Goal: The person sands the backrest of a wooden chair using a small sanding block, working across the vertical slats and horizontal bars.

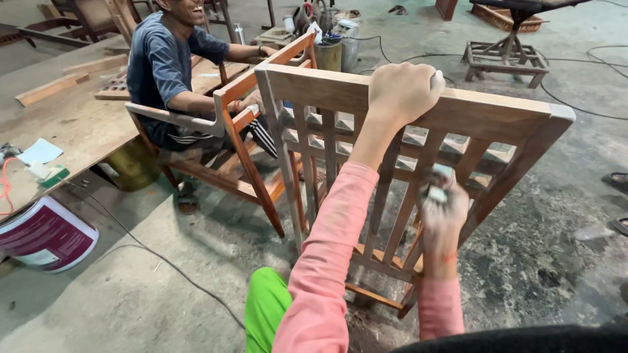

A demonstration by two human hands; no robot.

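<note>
I see wood chair back up near me, mid scene. L hand fingers clamped on top rail. R hand fingers shut round small grey pad, on slats. Other person sits far left w/ 2nd chair.

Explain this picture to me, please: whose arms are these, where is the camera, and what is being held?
The single view comes from a camera worn on a person's head, looking down, so the two pink-sleeved arms are that person's own. The left hand grips the top rail of a wooden chair frame with a slatted lattice back, standing tilted on the concrete floor. The right hand presses a small pale pad, probably sandpaper, against the slats; it is blurred, so I cannot be sure. Opposite, another person in a blue shirt sits handling a second chair frame. To the left are a workbench and a white bucket lying on its side beside it.
</note>
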